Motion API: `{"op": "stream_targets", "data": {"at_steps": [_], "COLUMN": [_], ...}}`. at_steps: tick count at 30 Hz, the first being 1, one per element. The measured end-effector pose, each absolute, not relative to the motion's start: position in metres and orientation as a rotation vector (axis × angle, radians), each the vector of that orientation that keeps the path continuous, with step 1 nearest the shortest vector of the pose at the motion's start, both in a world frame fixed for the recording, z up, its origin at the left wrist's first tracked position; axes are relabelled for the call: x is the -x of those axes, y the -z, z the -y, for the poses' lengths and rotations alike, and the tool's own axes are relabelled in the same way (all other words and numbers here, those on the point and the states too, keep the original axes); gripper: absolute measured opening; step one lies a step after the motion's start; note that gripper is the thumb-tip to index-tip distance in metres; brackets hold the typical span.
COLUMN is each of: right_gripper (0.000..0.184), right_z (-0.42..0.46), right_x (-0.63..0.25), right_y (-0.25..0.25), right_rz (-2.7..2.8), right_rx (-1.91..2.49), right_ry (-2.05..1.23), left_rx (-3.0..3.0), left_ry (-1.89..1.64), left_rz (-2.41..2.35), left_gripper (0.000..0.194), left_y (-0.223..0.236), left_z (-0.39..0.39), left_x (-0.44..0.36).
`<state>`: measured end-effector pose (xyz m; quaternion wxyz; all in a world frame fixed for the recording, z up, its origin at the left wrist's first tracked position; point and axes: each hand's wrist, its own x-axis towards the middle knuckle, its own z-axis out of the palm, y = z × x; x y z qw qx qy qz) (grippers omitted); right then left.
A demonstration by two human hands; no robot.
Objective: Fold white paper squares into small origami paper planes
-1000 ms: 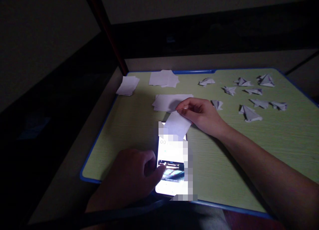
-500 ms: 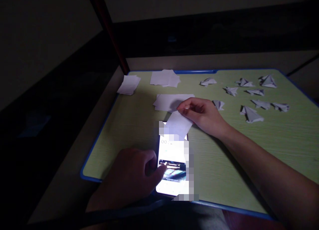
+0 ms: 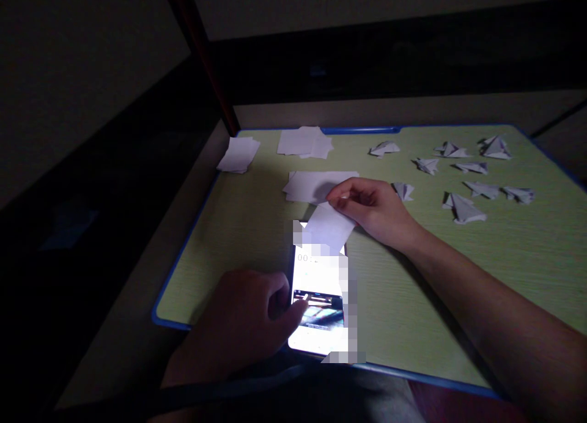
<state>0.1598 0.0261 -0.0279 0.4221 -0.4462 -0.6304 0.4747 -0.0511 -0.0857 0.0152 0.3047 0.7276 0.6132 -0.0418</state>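
Observation:
A lit smartphone (image 3: pixel 316 276) lies near the front edge of the table, its screen showing digits and a dark picture panel; part is pixelated. My left hand (image 3: pixel 243 319) is at the phone's left edge, thumb over the screen and fingers curled, their tips hidden. Between thumb and fingertips, my right hand (image 3: pixel 371 206) pinches a small white paper sheet (image 3: pixel 328 227), which covers the phone's upper end. Just beyond it lies a stack of white paper sheets (image 3: pixel 305 184), partly behind my right fingers.
Two more paper stacks lie at the back left: one at the corner (image 3: pixel 238 154), one by the back edge (image 3: pixel 300 142). Several folded paper figures (image 3: pixel 465 208) are spread over the right side. The pale green table (image 3: pixel 220 239) has a blue rim; dark panelling surrounds it.
The view has shifted very slightly. Both hands, the paper sheet and the phone keep their places relative to one another.

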Motion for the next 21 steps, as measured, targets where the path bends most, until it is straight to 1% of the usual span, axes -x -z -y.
{"op": "stream_targets", "data": {"at_steps": [17,21], "right_gripper": [0.008,0.008], "right_z": [-0.0246,-0.0245], "right_x": [-0.1583,-0.1588], "right_y": [0.0243,0.0246], "right_rz": [1.574,1.590], "right_rx": [1.130,1.136], "right_ry": [-1.175,-1.166], "left_rx": [-1.907,-1.891], "left_ry": [0.097,0.101], "left_rz": [-1.628,-1.613], "left_gripper": [0.040,0.044], "left_y": [-0.0161,-0.0152], "left_z": [0.0878,0.0858], "left_x": [0.0527,0.0521]}}
